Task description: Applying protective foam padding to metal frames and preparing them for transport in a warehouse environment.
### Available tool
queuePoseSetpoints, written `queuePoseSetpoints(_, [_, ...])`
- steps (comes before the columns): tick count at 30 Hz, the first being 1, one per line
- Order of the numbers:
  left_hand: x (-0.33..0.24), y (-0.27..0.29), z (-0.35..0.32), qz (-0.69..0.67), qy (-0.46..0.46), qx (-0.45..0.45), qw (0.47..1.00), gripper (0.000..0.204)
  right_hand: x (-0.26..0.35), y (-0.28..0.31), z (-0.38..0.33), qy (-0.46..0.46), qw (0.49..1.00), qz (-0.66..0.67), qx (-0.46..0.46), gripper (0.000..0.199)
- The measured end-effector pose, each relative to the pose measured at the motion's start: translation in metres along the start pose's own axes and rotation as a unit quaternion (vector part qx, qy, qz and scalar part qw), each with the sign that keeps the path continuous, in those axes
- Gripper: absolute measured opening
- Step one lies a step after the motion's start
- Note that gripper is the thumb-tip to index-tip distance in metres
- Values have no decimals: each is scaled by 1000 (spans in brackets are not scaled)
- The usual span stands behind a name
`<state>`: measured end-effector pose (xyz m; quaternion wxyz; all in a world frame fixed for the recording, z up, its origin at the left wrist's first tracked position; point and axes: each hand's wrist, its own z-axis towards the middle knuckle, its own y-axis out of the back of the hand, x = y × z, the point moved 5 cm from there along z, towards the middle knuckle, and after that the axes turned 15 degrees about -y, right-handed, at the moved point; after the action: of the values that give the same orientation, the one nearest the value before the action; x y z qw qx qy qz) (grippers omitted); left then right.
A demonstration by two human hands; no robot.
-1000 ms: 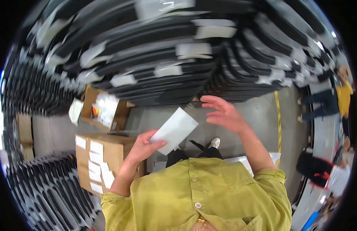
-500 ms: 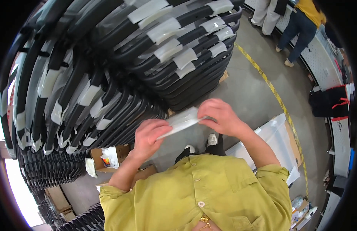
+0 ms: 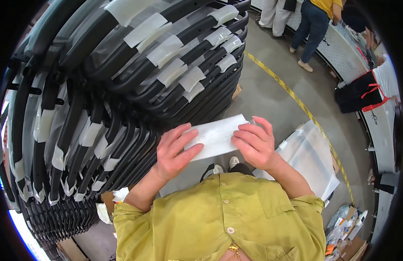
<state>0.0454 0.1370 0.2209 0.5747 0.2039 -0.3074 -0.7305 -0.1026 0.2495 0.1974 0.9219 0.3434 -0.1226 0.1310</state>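
Note:
Between my two hands stretches a white foam sheet (image 3: 216, 135), held up in front of my body with its broad face turned toward me. My left hand (image 3: 173, 150) pinches its left end, thumb on the near face. At the other end my right hand (image 3: 255, 143) grips it, fingers over the face. Just beyond my hands rises a tall stack of black curved tubular frames (image 3: 140, 87). White foam wraps (image 3: 166, 50) cover parts of several tubes.
Behind my right arm, a translucent plastic sheet (image 3: 306, 152) lies on the floor near a yellow tape line (image 3: 292, 93). Several people stand by a white workbench (image 3: 340, 56) at right. Bagged items (image 3: 342, 222) sit at lower right; a cardboard box (image 3: 108, 200) is at left.
The foam sheet has turned from nearly edge-on to showing its broad face. My view has shifted, so the frame stack sits further left; both hands still hold the sheet.

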Motion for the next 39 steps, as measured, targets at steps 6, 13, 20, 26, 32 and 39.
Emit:
queuePoseSetpoints(6, [23,-22,-38,-246,365,-47,897,15,-49,-14,-6,-293,936,184,64,32])
queuePoseSetpoints(13, [52,-65,-45,-366,585,-150,708,19,-128,-24,-30,-491,658,544,175,43])
queuePoseSetpoints(20, [62,-118,-2,-352,641,-143,666,23,-209,-4,-14,-487,656,549,176,37])
queuePoseSetpoints(26, [64,-148,34,-347,666,-125,648,26,-251,1,9,-428,722,463,284,24])
queuePoseSetpoints(32, [61,-164,34,-432,704,-143,545,26,-270,0,8,-368,590,644,319,4])
queuePoseSetpoints(39, [68,-170,44,-429,703,-96,559,22,-291,-19,-46,-239,367,848,299,15])
